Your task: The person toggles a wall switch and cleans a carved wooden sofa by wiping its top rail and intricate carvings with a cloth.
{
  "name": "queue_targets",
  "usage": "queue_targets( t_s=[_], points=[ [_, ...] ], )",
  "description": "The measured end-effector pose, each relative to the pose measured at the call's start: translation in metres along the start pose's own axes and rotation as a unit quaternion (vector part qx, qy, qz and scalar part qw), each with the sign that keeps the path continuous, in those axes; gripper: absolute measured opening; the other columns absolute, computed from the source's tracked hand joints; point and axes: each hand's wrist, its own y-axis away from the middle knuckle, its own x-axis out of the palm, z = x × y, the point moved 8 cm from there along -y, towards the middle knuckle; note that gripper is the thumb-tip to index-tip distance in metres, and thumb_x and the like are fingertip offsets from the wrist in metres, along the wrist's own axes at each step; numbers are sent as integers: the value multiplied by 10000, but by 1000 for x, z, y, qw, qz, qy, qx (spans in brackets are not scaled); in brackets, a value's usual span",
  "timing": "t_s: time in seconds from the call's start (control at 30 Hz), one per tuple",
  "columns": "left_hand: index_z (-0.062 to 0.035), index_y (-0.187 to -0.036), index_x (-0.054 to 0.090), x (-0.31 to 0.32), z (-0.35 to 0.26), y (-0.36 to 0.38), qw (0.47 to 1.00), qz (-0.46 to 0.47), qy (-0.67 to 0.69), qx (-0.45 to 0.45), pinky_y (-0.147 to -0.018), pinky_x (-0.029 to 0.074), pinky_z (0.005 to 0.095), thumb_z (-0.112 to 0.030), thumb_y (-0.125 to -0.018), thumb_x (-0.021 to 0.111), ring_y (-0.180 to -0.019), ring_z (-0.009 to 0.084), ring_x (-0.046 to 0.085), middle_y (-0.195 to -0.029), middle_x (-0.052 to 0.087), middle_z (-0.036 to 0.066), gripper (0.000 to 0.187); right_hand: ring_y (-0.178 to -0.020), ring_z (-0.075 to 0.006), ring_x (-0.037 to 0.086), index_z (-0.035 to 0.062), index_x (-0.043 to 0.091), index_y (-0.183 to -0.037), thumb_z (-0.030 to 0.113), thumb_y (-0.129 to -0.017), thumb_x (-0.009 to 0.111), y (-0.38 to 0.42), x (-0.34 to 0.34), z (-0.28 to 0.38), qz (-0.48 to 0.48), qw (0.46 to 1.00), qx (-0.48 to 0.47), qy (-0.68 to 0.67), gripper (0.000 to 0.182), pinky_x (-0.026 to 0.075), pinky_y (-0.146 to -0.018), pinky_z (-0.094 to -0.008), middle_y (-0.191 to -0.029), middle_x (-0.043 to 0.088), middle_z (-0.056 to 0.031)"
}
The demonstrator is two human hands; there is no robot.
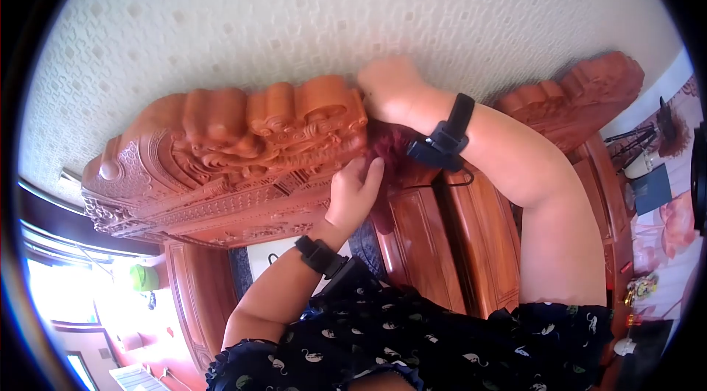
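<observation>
A large carved reddish-brown wooden piece (243, 148) with scrolled top stands against the wall. My right hand (390, 85) is at its upper right end, curled and blurred by motion, close to the wall. Below it bunches a dark red cloth (389, 146), whose upper part runs up under this hand; the grip itself is partly hidden. My left hand (355, 192) is lower, at the right edge of the carved wood and beside the cloth, its thumb raised apart from the fingers. Whether it presses on the wood or on the cloth is hard to see.
Patterned light wallpaper (309, 15) fills the top. A second carved wooden piece (578, 100) stands at the right, with wooden panels (420, 236) between. A bright window (59, 291) and a green object (143, 277) lie at lower left. Black bands circle both forearms.
</observation>
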Motion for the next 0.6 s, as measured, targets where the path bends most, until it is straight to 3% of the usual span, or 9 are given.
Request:
queue_targets(
  t_s=[0.23, 0.4, 0.47, 0.57, 0.6],
  points=[
    [-11, -734, 542, -9, 8, -3, 993, 12, -93, 76, -533, 421, 445, -221, -890, 559, -635, 430, 546, -647, 547, 230, 263, -851, -297, 655, 72, 706, -815, 208, -769, 562, -9, 12, 4, 2, 1000, -6, -1, 203, 519, -717, -397, -849, 672, -147],
    [-7, -740, 542, -5, 16, 11, 995, 20, -51, 87, -536, 428, 438, -207, -887, 561, -665, 450, 526, -647, 528, 243, 249, -828, -324, 648, 47, 700, -856, 254, -755, 601, -17, 26, -11, 32, 998, -8, -47, 251, 511, -714, -400, -857, 666, -174],
    [-4, -739, 536, -6, 15, 19, 996, 25, -34, 84, -544, 427, 441, -203, -888, 560, -669, 449, 528, -653, 530, 245, 250, -750, -365, 625, 37, 682, -822, 266, -734, 628, -15, 30, -11, 47, 967, -104, -228, 251, 493, -692, -395, -799, 650, -197],
    [-11, -726, 532, -10, 12, 16, 992, 42, -76, 86, -553, 436, 451, -218, -888, 557, -661, 441, 541, -647, 542, 237, 264, -783, -329, 638, 108, 713, -907, 280, -675, 698, -12, 38, -17, 87, 942, -88, -313, 289, 500, -698, -385, -835, 663, -165],
    [-15, -720, 532, -11, 13, 13, 990, 57, -107, 76, -554, 438, 455, -225, -887, 557, -657, 436, 546, -643, 545, 233, 270, -793, -327, 637, 121, 717, -886, 265, -686, 686, -13, 37, -18, 58, 959, -76, -265, 249, 503, -711, -394, -832, 663, -158]
  ],
)
